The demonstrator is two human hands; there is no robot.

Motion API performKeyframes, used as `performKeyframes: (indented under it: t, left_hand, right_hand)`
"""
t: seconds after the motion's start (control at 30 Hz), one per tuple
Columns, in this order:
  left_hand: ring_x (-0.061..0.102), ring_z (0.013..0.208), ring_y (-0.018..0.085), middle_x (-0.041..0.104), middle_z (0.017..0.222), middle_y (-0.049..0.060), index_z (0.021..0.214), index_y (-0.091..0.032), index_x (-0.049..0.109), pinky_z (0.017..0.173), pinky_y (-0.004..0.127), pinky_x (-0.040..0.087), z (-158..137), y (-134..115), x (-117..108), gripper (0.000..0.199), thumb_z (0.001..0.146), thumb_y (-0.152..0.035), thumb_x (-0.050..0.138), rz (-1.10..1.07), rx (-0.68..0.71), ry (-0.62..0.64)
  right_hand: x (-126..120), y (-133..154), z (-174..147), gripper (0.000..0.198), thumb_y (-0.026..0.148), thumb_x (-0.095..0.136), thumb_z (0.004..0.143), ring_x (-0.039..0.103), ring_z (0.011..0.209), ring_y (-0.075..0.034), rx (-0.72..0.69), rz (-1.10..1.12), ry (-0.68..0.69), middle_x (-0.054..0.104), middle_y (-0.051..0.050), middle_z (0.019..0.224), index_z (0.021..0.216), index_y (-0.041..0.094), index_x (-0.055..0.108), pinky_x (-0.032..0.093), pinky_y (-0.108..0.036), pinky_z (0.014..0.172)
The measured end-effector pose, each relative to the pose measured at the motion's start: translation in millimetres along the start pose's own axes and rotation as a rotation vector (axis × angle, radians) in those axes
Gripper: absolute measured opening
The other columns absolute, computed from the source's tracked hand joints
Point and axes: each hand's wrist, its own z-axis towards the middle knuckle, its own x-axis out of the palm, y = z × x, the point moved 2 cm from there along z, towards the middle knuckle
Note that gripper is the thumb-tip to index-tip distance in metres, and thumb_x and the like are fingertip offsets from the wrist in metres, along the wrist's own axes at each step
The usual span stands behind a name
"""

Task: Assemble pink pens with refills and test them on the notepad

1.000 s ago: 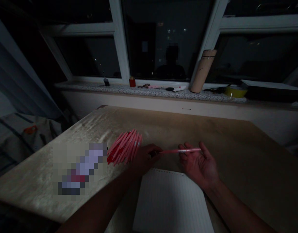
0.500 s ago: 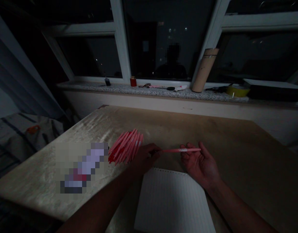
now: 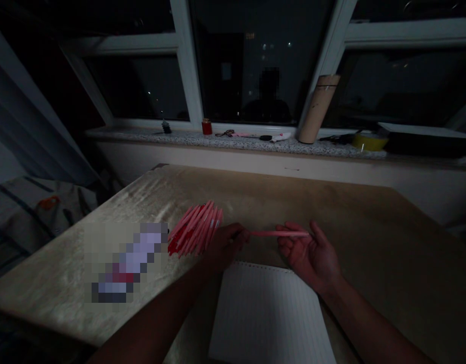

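A slim pink pen [image 3: 269, 233] lies level above the top of a lined notepad [image 3: 273, 313]. My left hand [image 3: 227, 245] pinches its left end between closed fingertips. My right hand [image 3: 312, 258] is palm up, its fingers loosely bent and the thumb apart. The pen's right part passes across those fingers, close to the thumb; I see no firm grip there. Left of my left hand is a heap of similar pink pens [image 3: 195, 227], some with white labels, with bright red showing among them.
A blurred-out oblong object [image 3: 138, 258] lies on the table [image 3: 331, 202] at the left. Along the granite windowsill [image 3: 142, 137] stand a small red jar [image 3: 206, 127], a tall tan cylinder [image 3: 318, 108] and a yellow tape roll [image 3: 369, 141]. A grey curtain [image 3: 36, 111] hangs at left.
The pen has turned about its length, so its white label no longer shows. My right hand has shifted slightly left. My left hand keeps its pinch.
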Motion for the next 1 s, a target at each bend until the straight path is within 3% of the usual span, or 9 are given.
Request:
performKeyframes:
  t: [0.37, 0.57, 0.7, 0.8, 1.0]
  left_hand:
    - [0.047, 0.056, 0.009, 0.049, 0.059, -0.001, 0.071, -0.012, 0.056, 0.054, 0.02, 0.034, 0, -2, 3, 0.036, 0.087, -0.041, 0.042, -0.077, 0.001, 0.114]
    - [0.049, 0.062, 0.01, 0.055, 0.066, -0.001, 0.081, -0.014, 0.06, 0.056, 0.019, 0.035, -1, -5, 5, 0.032, 0.085, -0.043, 0.047, 0.043, 0.005, 0.103]
    - [0.05, 0.061, 0.009, 0.058, 0.07, 0.0, 0.086, -0.015, 0.058, 0.055, 0.019, 0.036, -1, -4, 6, 0.032, 0.088, -0.041, 0.041, 0.044, -0.014, 0.102]
    - [0.05, 0.06, 0.009, 0.058, 0.072, 0.0, 0.087, -0.015, 0.055, 0.055, 0.019, 0.036, -1, -2, 5, 0.03, 0.089, -0.04, 0.039, 0.024, -0.007, 0.072]
    - [0.047, 0.06, 0.009, 0.052, 0.064, -0.002, 0.085, -0.015, 0.055, 0.054, 0.02, 0.033, -2, -7, 4, 0.03, 0.09, -0.038, 0.036, 0.153, 0.044, 0.088]
  right_hand:
    - [3, -4, 0, 0.051, 0.057, 0.042, 0.084, 0.065, 0.074, -0.018, -0.018, -0.018, -0.033, 0.071, -0.011, 0.086, 0.081, 0.014, 0.07, 0.05, -0.029, 0.067]
    - [1, -7, 3, 0.052, 0.062, 0.048, 0.078, 0.066, 0.069, -0.017, -0.035, -0.046, -0.108, 0.072, -0.01, 0.081, 0.075, 0.015, 0.069, 0.051, -0.027, 0.061]
    - [-2, -4, 5, 0.045, 0.055, 0.055, 0.078, 0.066, 0.064, -0.017, -0.056, -0.161, -0.122, 0.072, -0.012, 0.079, 0.079, 0.012, 0.069, 0.053, -0.027, 0.058]
    - [-7, 1, 4, 0.035, 0.044, 0.063, 0.076, 0.063, 0.051, -0.015, -0.034, -0.37, -0.136, 0.07, -0.01, 0.068, 0.084, 0.01, 0.068, 0.051, -0.025, 0.047]
    - [-11, 3, 2, 0.023, 0.033, 0.072, 0.07, 0.058, 0.038, -0.01, 0.044, -0.573, -0.113, 0.065, -0.003, 0.053, 0.067, 0.011, 0.066, 0.045, -0.018, 0.037]
